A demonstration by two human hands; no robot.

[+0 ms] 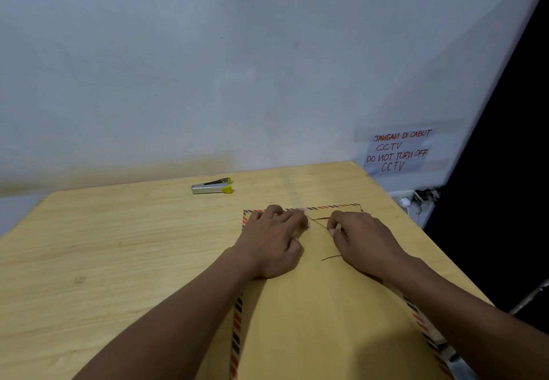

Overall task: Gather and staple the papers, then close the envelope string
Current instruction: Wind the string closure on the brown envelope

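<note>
A large brown envelope [320, 305] with a red-and-black striped border lies flat on the wooden table [118, 255], its flap end toward the wall. My left hand [273, 243] rests palm-down on the flap, fingers spread, beside the small round clasp [308, 226]. A thin dark string [319, 221] runs from the clasp to my right hand [362, 243], which pinches it between thumb and forefinger. A loose end of the string [331, 258] trails below that hand. No loose papers are in sight.
A silver stapler with a yellow tip [212, 186] lies near the table's far edge, by the grey wall. A handwritten paper sign [398, 151] hangs on the wall at right, above a white socket with cables [410, 200].
</note>
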